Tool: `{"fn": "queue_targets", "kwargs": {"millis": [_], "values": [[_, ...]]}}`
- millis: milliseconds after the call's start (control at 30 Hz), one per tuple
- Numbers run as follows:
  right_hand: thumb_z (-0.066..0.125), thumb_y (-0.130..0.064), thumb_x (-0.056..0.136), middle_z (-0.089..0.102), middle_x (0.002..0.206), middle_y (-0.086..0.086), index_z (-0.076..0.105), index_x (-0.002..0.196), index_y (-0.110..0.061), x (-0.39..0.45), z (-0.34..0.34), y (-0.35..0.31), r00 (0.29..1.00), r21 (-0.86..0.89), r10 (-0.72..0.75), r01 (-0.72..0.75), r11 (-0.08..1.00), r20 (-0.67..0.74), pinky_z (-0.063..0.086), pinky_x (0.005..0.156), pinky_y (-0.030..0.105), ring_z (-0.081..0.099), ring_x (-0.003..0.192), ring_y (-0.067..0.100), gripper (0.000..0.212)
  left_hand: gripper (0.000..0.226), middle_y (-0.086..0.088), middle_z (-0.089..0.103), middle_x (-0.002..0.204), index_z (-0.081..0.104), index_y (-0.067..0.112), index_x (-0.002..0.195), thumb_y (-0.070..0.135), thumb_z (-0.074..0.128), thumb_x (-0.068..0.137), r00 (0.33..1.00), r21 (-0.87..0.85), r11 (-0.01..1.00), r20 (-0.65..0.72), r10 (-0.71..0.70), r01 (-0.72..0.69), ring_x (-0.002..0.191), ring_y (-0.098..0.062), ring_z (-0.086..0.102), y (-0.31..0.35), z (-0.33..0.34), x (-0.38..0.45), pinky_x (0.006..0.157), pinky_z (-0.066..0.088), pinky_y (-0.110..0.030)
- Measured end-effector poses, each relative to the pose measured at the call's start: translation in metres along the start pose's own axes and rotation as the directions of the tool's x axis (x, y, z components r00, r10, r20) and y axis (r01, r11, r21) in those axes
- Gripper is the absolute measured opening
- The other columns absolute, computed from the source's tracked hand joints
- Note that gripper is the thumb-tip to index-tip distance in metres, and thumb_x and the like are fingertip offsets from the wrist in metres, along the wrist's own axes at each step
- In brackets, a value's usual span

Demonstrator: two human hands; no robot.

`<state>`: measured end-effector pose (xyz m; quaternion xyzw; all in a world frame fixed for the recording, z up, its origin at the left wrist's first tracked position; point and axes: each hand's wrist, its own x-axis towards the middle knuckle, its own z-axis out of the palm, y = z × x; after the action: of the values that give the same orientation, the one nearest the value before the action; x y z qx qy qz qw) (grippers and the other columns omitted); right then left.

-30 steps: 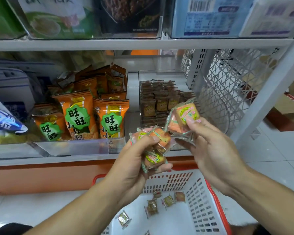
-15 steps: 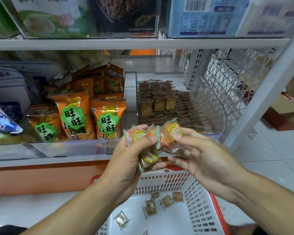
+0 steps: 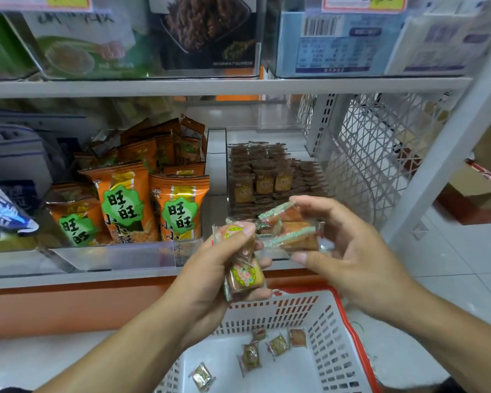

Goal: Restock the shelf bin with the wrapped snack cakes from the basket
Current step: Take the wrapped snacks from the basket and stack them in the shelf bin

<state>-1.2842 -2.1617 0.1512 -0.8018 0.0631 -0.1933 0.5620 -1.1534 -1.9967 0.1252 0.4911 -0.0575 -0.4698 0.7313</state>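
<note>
Head view: both hands raised over the basket (image 3: 328, 330) before the shelf bin (image 3: 270, 177); left hand (image 3: 210, 268) fingers curl around wrapped snack cakes (image 3: 243, 275), right hand (image 3: 349, 251) pinches two more (image 3: 291, 232).

The snack cakes (image 3: 291, 234) were sealed in clear, glossy, crinkled plastic film with crimped ends. The shelf bin (image 3: 270, 131) at the shelf's right end had smooth transparent plastic walls. The basket (image 3: 335, 336) was matt white perforated plastic with a red rim. The orange snack bags (image 3: 179, 208) along the shelf's front edge looked shiny, foil-like. The shelf (image 3: 210, 87) was painted metal, its side panel (image 3: 380, 154) white wire mesh.
</note>
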Motion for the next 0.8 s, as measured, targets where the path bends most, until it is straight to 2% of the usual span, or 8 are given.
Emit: {"fn": "queue_targets", "kwargs": {"millis": [67, 100, 167, 267, 433, 567, 700, 800], "values": [[0.069, 0.001, 0.087, 0.059, 0.132, -0.016, 0.056, 0.130, -0.031, -0.001, -0.004, 0.001, 0.940, -0.434, -0.334, 0.328, 0.839, 0.065, 0.047, 0.104, 0.028, 0.057, 0.127, 0.011, 0.055, 0.051, -0.009, 0.075, 0.097, 0.077, 0.014, 0.115, 0.044, 0.082, 0.074, 0.991, -0.031, 0.993, 0.074, -0.110, 0.112, 0.079, -0.024, 0.076, 0.003, 0.000, -0.001, 0.050, 0.061, -0.038], [0.068, 0.006, 0.084, 0.058, 0.135, -0.013, 0.057, 0.129, -0.027, -0.002, -0.004, 0.004, 0.898, -0.496, -0.417, 0.428, 0.756, 0.140, 0.045, 0.105, 0.027, 0.055, 0.129, 0.012, 0.057, 0.045, -0.009, 0.076, 0.098, 0.079, 0.015, 0.112, 0.047, 0.080, 0.081, 0.975, -0.034, 0.985, 0.155, -0.162, 0.169, 0.075, -0.022, 0.076, 0.005, -0.001, -0.002, 0.051, 0.063, -0.039], [0.071, 0.013, 0.081, 0.060, 0.136, -0.006, 0.063, 0.122, -0.018, -0.005, -0.002, 0.007, 0.860, -0.507, -0.463, 0.504, 0.699, 0.217, 0.047, 0.103, 0.029, 0.057, 0.128, 0.014, 0.051, 0.046, -0.012, 0.077, 0.102, 0.079, 0.014, 0.114, 0.051, 0.076, 0.088, 0.933, -0.042, 0.972, 0.293, -0.209, 0.231, 0.072, -0.021, 0.076, 0.006, -0.003, -0.002, 0.057, 0.065, -0.038], [0.070, 0.002, 0.088, 0.062, 0.137, 0.000, 0.072, 0.107, -0.008, -0.007, -0.001, 0.007, 0.851, -0.510, -0.460, 0.521, 0.684, 0.253, 0.051, 0.101, 0.034, 0.059, 0.127, 0.016, 0.022, 0.052, -0.013, 0.077, 0.099, 0.079, 0.012, 0.113, 0.044, 0.090, 0.074, 0.921, -0.037, 0.973, 0.334, -0.202, 0.226, 0.069, -0.021, 0.076, 0.006, -0.005, -0.001, 0.056, 0.065, -0.037], [0.063, -0.017, 0.094, 0.052, 0.149, -0.011, 0.072, 0.112, -0.019, -0.010, -0.008, 0.007, 0.894, -0.460, -0.297, 0.431, 0.776, 0.337, 0.039, 0.115, 0.033, 0.038, 0.146, 0.011, 0.020, 0.040, -0.016, 0.078, 0.104, 0.084, 0.020, 0.098, 0.026, 0.094, 0.059, 0.973, -0.012, 0.992, 0.196, -0.121, 0.126, 0.080, -0.027, 0.078, 0.006, -0.008, 0.002, 0.053, 0.062, -0.033], [0.066, -0.032, 0.095, 0.047, 0.150, -0.025, 0.067, 0.113, -0.039, -0.013, -0.008, 0.008, 0.941, -0.112, -0.037, 0.079, 0.991, 0.337, 0.030, 0.117, 0.045, 0.021, 0.151, 0.001, 0.020, 0.051, -0.019, 0.077, 0.113, 0.074, 0.018, 0.117, 0.006, 0.087, 0.069, 0.991, -0.007, 0.999, 0.129, -0.045, 0.047, 0.088, -0.032, 0.078, 0.005, -0.005, 0.004, 0.067, 0.066, -0.045], [0.074, -0.035, 0.088, 0.061, 0.140, -0.009, 0.072, 0.112, -0.028, -0.010, -0.007, 0.005, 0.973, 0.142, -0.018, -0.015, 0.990, 0.229, 0.045, 0.109, 0.026, 0.042, 0.143, 0.009, 0.026, 0.053, -0.022, 0.076, 0.113, 0.071, 0.017, 0.118, 0.006, 0.078, 0.066, 0.987, -0.023, 0.999, 0.157, -0.024, 0.028, 0.083, -0.034, 0.077, 0.004, -0.003, 0.004, 0.055, 0.061, -0.038], [0.075, -0.036, 0.087, 0.069, 0.129, -0.002, 0.072, 0.118, -0.029, -0.009, -0.008, 0.004, 0.988, 0.183, 0.027, -0.055, 0.982, 0.151, 0.056, 0.095, 0.033, 0.063, 0.122, 0.017, 0.032, 0.043, -0.020, 0.077, 0.112, 0.078, 0.017, 0.108, 0.008, 0.080, 0.066, 0.980, -0.010, 1.000, 0.197, -0.025, 0.028, 0.084, -0.031, 0.078, 0.002, -0.002, 0.003, 0.056, 0.061, -0.037]]}}
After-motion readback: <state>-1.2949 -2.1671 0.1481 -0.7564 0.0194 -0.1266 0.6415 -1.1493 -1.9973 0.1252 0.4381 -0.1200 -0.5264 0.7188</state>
